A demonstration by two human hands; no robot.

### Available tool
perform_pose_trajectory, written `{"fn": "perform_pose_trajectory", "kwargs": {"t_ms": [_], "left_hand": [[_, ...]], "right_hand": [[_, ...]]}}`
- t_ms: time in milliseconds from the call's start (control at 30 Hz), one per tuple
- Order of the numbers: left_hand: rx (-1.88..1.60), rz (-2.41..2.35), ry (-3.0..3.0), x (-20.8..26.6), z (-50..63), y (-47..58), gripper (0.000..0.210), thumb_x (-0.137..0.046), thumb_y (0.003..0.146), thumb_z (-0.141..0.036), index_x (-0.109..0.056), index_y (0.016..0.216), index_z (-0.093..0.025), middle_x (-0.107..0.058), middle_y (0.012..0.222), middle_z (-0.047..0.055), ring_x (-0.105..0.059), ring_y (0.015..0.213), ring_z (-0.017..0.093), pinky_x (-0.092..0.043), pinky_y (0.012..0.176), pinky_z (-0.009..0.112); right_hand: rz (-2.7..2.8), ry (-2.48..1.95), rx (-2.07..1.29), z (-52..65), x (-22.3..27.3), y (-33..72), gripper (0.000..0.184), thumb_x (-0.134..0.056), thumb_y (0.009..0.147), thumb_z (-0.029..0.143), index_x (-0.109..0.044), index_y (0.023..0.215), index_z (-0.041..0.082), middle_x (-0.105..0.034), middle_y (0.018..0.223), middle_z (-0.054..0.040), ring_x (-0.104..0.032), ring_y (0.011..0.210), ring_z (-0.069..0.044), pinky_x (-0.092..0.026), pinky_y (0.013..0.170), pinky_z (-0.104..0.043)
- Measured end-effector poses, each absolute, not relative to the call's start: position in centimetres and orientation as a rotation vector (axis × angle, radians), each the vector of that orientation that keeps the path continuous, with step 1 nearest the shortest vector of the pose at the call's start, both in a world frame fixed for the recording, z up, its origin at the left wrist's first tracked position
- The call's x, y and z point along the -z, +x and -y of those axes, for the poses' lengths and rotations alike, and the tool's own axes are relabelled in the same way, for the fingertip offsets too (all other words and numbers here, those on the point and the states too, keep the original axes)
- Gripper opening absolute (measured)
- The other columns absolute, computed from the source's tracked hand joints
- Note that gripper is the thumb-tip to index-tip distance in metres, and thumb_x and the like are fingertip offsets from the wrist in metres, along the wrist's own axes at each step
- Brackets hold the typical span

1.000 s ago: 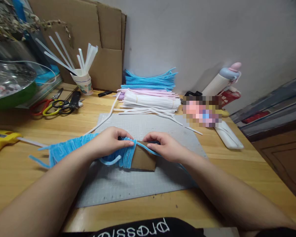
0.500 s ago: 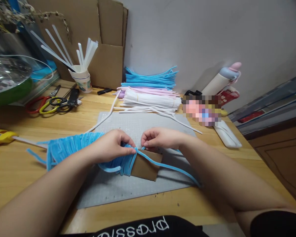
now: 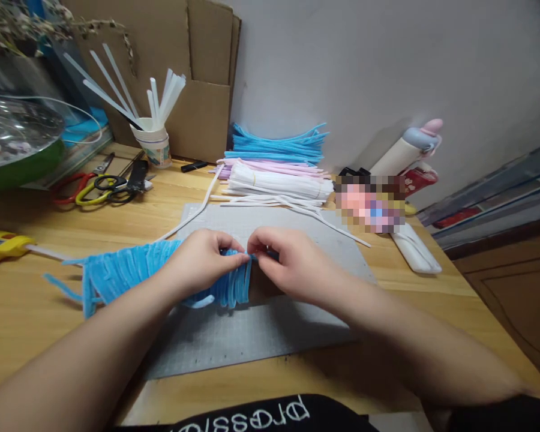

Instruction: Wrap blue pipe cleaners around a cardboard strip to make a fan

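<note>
Blue pipe cleaners (image 3: 130,267) are wound in close turns around a strip of brown cardboard (image 3: 261,287), whose bare end shows at the right, partly under my right hand. My left hand (image 3: 207,258) lies over the winding, thumb and index finger pinched on the pipe cleaner at the upper edge of the last turn. Right beside those fingertips, my right hand (image 3: 285,258) is closed on the same blue pipe cleaner; its fingers hide most of the strand. Loose blue ends stick out at the left of the winding and below my left wrist.
A grey cutting mat (image 3: 252,336) lies under the work. Behind it are bundles of blue (image 3: 276,144), pink and white pipe cleaners (image 3: 279,183). At the left are scissors (image 3: 87,189), a yellow glue gun (image 3: 2,249) and a cup of glue sticks (image 3: 155,144). A bottle (image 3: 396,150) stands back right.
My right hand has moved left and closer, its fingertips now against my left ones. The long blue strand that lay across the bare cardboard toward the right is no longer visible there.
</note>
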State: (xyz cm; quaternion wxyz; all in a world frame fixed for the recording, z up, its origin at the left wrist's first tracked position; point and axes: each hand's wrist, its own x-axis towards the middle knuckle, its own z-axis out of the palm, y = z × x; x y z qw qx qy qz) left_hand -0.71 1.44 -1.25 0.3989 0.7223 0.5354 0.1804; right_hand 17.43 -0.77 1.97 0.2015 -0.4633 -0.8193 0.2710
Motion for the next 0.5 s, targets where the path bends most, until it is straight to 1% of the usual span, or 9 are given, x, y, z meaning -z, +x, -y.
{"fn": "perform_pose_trajectory", "kwargs": {"t_ms": [100,167,233,367,433,500], "left_hand": [[-0.608,-1.436,1.733,0.7,-1.3,-0.7,0.028,-0.063,0.07,-0.045,-0.074,0.077,-0.021,-0.071,0.068,0.0,-0.06,0.063,0.018,-0.042,0.056,0.025],[-0.696,-1.497,1.673,0.6,-1.3,-0.7,0.031,-0.065,0.068,-0.047,-0.074,0.078,-0.019,-0.071,0.069,0.002,-0.06,0.061,0.018,-0.042,0.055,0.025],[-0.761,-1.554,1.604,0.7,-1.4,-0.9,0.036,-0.066,0.067,-0.05,-0.074,0.08,-0.018,-0.071,0.068,0.004,-0.06,0.057,0.017,-0.042,0.051,0.025],[-0.873,-1.566,1.462,1.1,-1.7,-1.2,0.042,-0.069,0.064,-0.052,-0.074,0.084,-0.015,-0.071,0.069,0.006,-0.06,0.055,0.017,-0.043,0.049,0.025],[-0.915,-1.56,1.396,1.0,-1.9,-1.3,0.041,-0.072,0.062,-0.051,-0.074,0.084,-0.015,-0.071,0.068,0.005,-0.06,0.055,0.017,-0.044,0.049,0.025],[-0.966,-1.582,1.319,0.8,-2.1,-1.4,0.037,-0.075,0.059,-0.047,-0.074,0.079,-0.016,-0.071,0.066,0.004,-0.06,0.055,0.016,-0.044,0.05,0.023]], "right_hand": [[2.357,-1.286,-0.542,2.4,-1.9,17.2,0.021,-0.043,0.082,0.009,-0.059,0.094,0.017,-0.064,0.089,-0.0047,-0.057,0.08,-0.016,-0.04,0.067,-0.027],[2.286,-1.358,-0.524,3.1,-1.3,17.1,0.024,-0.042,0.086,0.012,-0.056,0.105,0.017,-0.065,0.095,-0.0071,-0.059,0.081,-0.017,-0.042,0.069,-0.028],[2.169,-1.438,-0.578,3.4,-0.5,17.2,0.024,-0.042,0.089,0.017,-0.054,0.109,0.017,-0.066,0.094,-0.0072,-0.06,0.079,-0.017,-0.042,0.068,-0.029],[2.071,-1.468,-0.683,3.5,1.0,17.6,0.016,-0.043,0.091,0.021,-0.058,0.097,0.018,-0.065,0.081,-0.0034,-0.058,0.071,-0.015,-0.041,0.064,-0.027],[2.05,-1.432,-0.722,3.5,1.5,17.7,0.015,-0.044,0.09,0.022,-0.059,0.092,0.018,-0.063,0.075,-0.0015,-0.056,0.067,-0.013,-0.039,0.062,-0.026],[2.019,-1.387,-0.785,3.5,1.9,17.8,0.015,-0.045,0.09,0.023,-0.06,0.088,0.018,-0.061,0.072,0.0001,-0.054,0.065,-0.012,-0.038,0.061,-0.025]]}}
